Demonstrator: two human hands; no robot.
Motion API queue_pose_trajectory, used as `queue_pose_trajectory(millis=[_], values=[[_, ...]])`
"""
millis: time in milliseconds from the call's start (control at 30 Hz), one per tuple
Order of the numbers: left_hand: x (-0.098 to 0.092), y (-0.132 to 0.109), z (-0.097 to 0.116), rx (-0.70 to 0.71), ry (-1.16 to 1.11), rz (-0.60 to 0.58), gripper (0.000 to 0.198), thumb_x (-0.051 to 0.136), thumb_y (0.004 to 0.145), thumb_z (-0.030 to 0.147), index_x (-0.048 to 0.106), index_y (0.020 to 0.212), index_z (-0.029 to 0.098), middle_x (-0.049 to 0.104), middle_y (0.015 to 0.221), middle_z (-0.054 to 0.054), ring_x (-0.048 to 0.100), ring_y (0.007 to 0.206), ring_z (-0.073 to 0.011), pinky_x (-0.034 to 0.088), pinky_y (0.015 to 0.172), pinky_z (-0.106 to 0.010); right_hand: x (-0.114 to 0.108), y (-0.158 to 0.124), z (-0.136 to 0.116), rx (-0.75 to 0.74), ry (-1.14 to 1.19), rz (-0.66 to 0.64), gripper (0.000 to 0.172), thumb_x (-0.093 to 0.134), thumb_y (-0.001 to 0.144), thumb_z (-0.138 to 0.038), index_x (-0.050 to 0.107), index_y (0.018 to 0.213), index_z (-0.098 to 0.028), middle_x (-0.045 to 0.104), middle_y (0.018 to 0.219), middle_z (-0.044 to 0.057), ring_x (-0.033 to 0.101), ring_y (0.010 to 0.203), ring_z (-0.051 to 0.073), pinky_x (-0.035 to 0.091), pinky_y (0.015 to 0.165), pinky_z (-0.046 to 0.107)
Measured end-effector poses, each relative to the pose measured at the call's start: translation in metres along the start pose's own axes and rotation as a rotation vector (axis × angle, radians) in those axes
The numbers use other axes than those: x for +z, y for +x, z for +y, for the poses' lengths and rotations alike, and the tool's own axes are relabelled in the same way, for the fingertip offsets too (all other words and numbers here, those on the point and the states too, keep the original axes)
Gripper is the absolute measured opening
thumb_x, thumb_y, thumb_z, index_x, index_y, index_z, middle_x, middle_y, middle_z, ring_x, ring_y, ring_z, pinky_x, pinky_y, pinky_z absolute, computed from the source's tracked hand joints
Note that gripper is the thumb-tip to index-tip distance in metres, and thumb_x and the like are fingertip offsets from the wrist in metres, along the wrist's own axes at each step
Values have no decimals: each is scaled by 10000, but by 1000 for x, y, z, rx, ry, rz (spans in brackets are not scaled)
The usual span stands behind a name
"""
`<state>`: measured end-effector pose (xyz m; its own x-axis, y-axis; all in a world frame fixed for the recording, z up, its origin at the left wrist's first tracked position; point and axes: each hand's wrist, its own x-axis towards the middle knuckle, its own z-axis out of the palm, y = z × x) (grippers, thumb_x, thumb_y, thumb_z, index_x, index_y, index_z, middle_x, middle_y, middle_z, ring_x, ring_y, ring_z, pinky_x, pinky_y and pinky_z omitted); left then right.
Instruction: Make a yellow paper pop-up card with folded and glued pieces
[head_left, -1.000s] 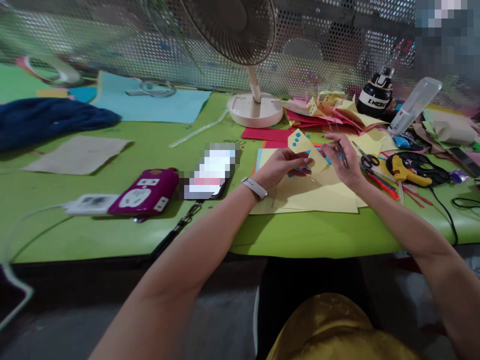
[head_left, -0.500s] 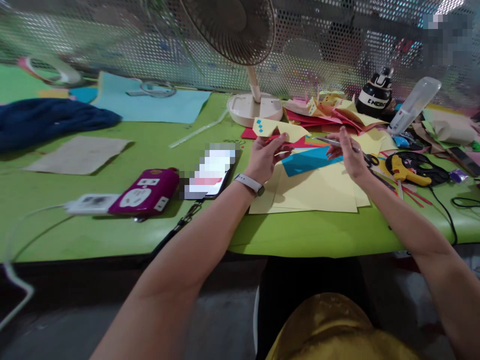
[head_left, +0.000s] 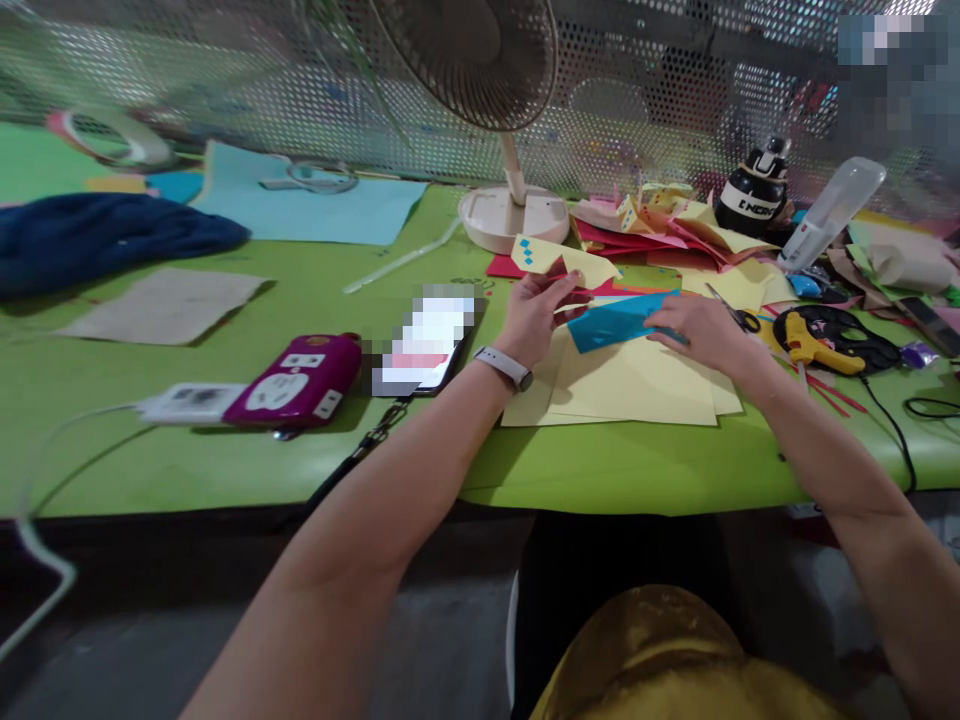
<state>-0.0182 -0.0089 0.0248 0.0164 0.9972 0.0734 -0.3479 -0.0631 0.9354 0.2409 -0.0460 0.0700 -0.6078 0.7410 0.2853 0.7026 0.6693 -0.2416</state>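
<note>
My left hand (head_left: 534, 312), with a pale watch band at the wrist, is closed on a folded yellow paper piece (head_left: 536, 258) bearing small blue diamonds. Something red shows by its fingers. My right hand (head_left: 701, 328) is palm down at the right end of a blue paper sheet (head_left: 609, 324), fingers drawn together. A dark slim shape shows under those fingertips, too hidden to name. Beneath the blue sheet lie pale yellow paper sheets (head_left: 634, 390). Just behind my right hand rest scissors (head_left: 745, 319) with dark handles.
A fan (head_left: 517, 215) stands at the back. Heaped coloured paper (head_left: 652, 225), a black bottle (head_left: 752, 190) and a clear bottle (head_left: 832, 215) are back right. A yellow glue gun (head_left: 821, 345) lies right. Left are a phone (head_left: 431, 340) and a purple power bank (head_left: 304, 380) with a cable.
My right hand has lowered and turned palm down onto the blue sheet. The slim silver tool it held up is no longer clearly visible. My left hand still holds the yellow paper piece.
</note>
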Motion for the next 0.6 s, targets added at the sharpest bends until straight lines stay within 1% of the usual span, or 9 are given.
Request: queue_pose_trajectory(millis=[33, 67, 133, 200, 267, 333, 433, 533, 600], values=[[1, 0, 0, -6, -7, 4, 403, 931, 706, 411, 679, 959, 224, 765, 838, -5, 764, 802, -161, 590, 698, -257, -3, -1, 0, 10, -82, -86, 85, 732, 934, -264, 812, 961, -268, 774, 960, 58, 695, 893, 231, 468, 690, 314], [2, -1, 1, -15, -15, 9, 409, 937, 699, 402, 679, 958, 222, 764, 838, -3, 763, 797, -158, 587, 700, -256, -5, -2, -1, 38, -132, -171, 151, 705, 930, -204, 823, 996, -271, 779, 1005, 62, 702, 919, 231, 463, 696, 306], [4, -2, 3, -40, -30, 23, 422, 953, 678, 386, 676, 946, 214, 760, 831, 1, 760, 790, -156, 582, 702, -254, -11, -2, -2, 106, -156, -318, 341, 639, 902, -90, 836, 1095, -290, 790, 1113, 55, 717, 983, 222, 474, 738, 291], [6, -4, 5, -77, -38, 39, 425, 962, 658, 362, 669, 923, 206, 757, 815, 1, 755, 776, -154, 574, 691, -250, -20, -2, -3, 154, -140, -399, 484, 587, 872, -28, 829, 1189, -303, 792, 1212, 44, 724, 1052, 219, 494, 821, 293], [7, -6, 7, -104, -38, 49, 404, 956, 655, 329, 664, 903, 200, 755, 802, 0, 752, 763, -154, 563, 667, -240, -35, -2, -4, 177, -113, -393, 494, 592, 892, -66, 801, 1278, -292, 785, 1285, 52, 723, 1103, 235, 508, 899, 318], [8, -7, 8, -117, -33, 52, 367, 938, 671, 302, 663, 889, 196, 752, 792, 1, 749, 754, -150, 552, 649, -227, -56, -4, -5, 192, -75, -320, 466, 624, 938, -178, 749, 1377, -271, 777, 1323, 67, 723, 1114, 250, 520, 928, 343], [9, -7, 10, -127, -30, 52, 313, 914, 704, 263, 668, 885, 192, 746, 786, 3, 744, 743, -138, 550, 649, -218, -90, -16, -2, 229, -38, -209, 518, 634, 970, -328, 672, 1477, -229, 799, 1263, 85, 734, 1055, 250, 535, 930, 361], [8, -6, 9, -135, -42, 51, 292, 904, 723, 236, 673, 895, 190, 749, 804, 1, 743, 740, -135, 558, 662, -229, -115, -43, 14, 290, -89, -179, 525, 591, 982, -366, 668, 1480, -220, 810, 1216, 95, 739, 1066, 272, 540, 952, 392], [7, -5, 8, -133, -47, 38, 298, 910, 723, 236, 676, 901, 188, 753, 816, -2, 743, 746, -138, 568, 674, -241, -120, -68, 33, 378, -163, -196, 513, 567, 969, -333, 680, 1459, -227, 804, 1229, 91, 745, 1057, 270, 549, 922, 378]])
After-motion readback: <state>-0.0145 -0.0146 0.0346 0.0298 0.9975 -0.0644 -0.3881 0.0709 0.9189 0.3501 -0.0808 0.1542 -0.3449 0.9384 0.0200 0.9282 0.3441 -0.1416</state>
